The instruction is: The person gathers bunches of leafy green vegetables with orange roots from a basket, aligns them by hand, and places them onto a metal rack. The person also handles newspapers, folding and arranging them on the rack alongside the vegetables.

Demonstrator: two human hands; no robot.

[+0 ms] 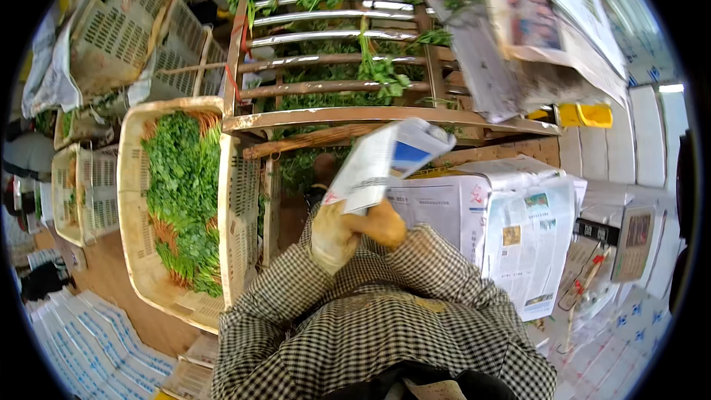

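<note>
A folded sheet of newspaper (364,169), blurred, rises from my two gloved hands in front of my body. My left hand (333,238) is closed around its lower end. Right beside it my right hand (384,223), in a dirty yellowish glove, meets the paper's lower edge; its fingertips are hidden, so its grip is unclear. Leafy green herbs with reddish roots (183,194) lie bundled in a cream plastic crate (133,211) to my left. Ahead is a slatted metal rack (333,116) with loose leafy stems (383,72) on its bars.
To my right, newspapers (527,239) cover a box-like stack beside the rack. More perforated crates (119,22) stand at the upper left. White boxes (100,344) are at the lower left. A yellow container (591,115) sits beyond the rack's right corner.
</note>
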